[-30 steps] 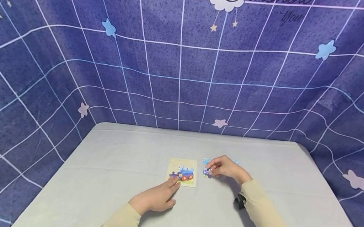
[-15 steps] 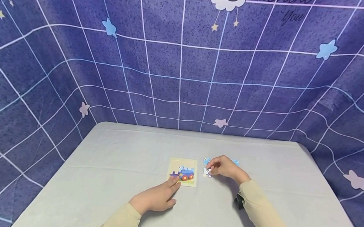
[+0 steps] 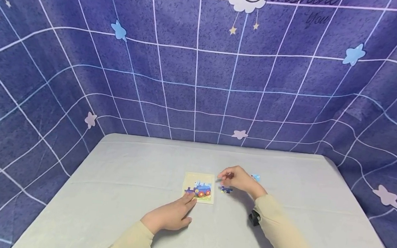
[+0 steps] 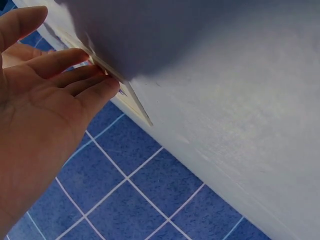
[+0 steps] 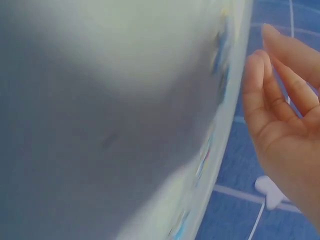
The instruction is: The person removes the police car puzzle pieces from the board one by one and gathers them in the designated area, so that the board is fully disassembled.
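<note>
A puzzle board (image 3: 199, 176) with a pale wooden frame lies flat on the table, its lower part filled with a blue train picture. My left hand (image 3: 172, 214) rests its straight fingertips on the board's lower left edge. The left wrist view shows that hand (image 4: 55, 95) against the board's rim (image 4: 137, 102). To the right of the board, my right hand (image 3: 238, 177) pinches a puzzle piece, of which only a thin bluish-green edge shows at the fingertips. Another puzzle piece (image 3: 226, 189), dark blue, is below that hand. In the right wrist view the fingers of the right hand (image 5: 285, 100) hide the pinched piece.
A light blue puzzle piece (image 3: 255, 177) lies right of the right hand, partly hidden by it. The pale table (image 3: 139, 162) meets a purple-blue gridded cloth (image 3: 202, 70) behind. Several blurred pieces (image 5: 205, 155) lie along the table in the right wrist view.
My right hand has moved slightly left toward the board. The piece below it showed its white back half a second ago and is dark blue now. The left hand stays put.
</note>
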`<state>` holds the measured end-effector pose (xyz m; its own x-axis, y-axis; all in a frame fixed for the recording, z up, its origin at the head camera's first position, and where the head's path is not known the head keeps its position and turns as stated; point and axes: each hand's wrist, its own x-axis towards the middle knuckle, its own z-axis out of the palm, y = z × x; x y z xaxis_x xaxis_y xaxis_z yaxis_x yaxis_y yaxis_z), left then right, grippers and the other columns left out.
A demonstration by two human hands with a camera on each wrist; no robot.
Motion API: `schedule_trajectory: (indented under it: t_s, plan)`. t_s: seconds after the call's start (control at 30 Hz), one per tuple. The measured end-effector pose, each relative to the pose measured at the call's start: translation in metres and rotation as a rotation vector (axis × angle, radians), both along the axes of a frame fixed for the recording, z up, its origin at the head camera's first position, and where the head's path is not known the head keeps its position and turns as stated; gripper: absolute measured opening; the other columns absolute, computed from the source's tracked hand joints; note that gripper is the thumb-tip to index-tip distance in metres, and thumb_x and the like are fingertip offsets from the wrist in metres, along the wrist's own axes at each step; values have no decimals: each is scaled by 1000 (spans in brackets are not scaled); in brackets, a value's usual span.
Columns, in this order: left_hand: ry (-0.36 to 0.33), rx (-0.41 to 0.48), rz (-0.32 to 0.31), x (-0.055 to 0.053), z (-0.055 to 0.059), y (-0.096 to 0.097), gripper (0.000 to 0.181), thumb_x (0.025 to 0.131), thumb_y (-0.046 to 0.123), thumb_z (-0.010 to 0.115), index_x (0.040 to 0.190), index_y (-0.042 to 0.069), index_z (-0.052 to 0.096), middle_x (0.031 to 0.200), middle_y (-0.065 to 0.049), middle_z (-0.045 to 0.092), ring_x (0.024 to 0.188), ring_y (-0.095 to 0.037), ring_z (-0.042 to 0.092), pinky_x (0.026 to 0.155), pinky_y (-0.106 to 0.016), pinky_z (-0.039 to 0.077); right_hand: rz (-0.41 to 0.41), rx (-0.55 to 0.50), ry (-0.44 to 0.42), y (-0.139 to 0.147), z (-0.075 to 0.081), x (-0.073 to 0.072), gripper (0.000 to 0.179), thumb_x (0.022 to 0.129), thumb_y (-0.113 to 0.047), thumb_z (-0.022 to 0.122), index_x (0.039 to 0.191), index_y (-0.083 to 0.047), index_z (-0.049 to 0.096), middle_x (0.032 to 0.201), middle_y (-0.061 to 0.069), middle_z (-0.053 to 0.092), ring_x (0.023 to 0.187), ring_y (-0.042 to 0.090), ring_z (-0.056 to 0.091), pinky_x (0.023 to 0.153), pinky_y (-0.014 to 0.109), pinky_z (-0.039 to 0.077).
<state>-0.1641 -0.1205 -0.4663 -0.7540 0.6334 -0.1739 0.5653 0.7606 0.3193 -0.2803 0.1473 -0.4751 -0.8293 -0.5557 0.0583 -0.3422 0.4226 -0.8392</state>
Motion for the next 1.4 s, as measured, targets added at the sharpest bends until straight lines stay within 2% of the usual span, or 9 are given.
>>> schedule_trajectory:
  t_s: [0.23,0.33,0.5,0.77,1.07,1.4]
  plan:
    - [-3,11,-4,0,-2,1,59,94,23,58,142,-7,40,152,-24,29,141,-35,27,114,-44,28,60,4,-34,-41,1,2,31,81,2,71,110,9,66,85,10,67,72,10,59,67,21,53]
    - [-3,25,-12,0,-2,1,59,94,22,59,141,-8,40,152,-25,29,141,-37,28,114,-45,28,80,45,-66,-55,0,5,35,79,2,72,113,9,64,84,9,66,72,9,57,68,21,51]
    - [-6,30,-23,-1,-2,0,60,94,22,58,142,-9,39,152,-26,28,141,-37,27,114,-45,27,29,127,-66,-70,-1,10,40,75,3,76,113,9,64,81,7,61,67,9,51,63,20,47]
    - [-14,30,-9,-2,-2,-2,59,94,21,58,142,-8,39,153,-25,27,142,-35,26,115,-44,27,24,111,-53,-73,-1,9,37,73,8,75,108,7,64,82,12,59,69,13,50,61,19,45]
    - [-24,29,-1,1,0,-1,59,94,21,59,142,-8,39,152,-25,28,141,-36,26,115,-44,27,27,43,-68,-73,-10,8,37,71,13,73,104,4,61,80,14,56,67,12,47,58,18,43]
    - [-21,32,3,0,-2,-2,59,94,21,58,142,-8,39,152,-25,27,141,-36,26,114,-45,27,8,-30,-64,-73,-11,8,37,71,18,69,103,2,59,83,15,59,67,12,54,59,19,48]
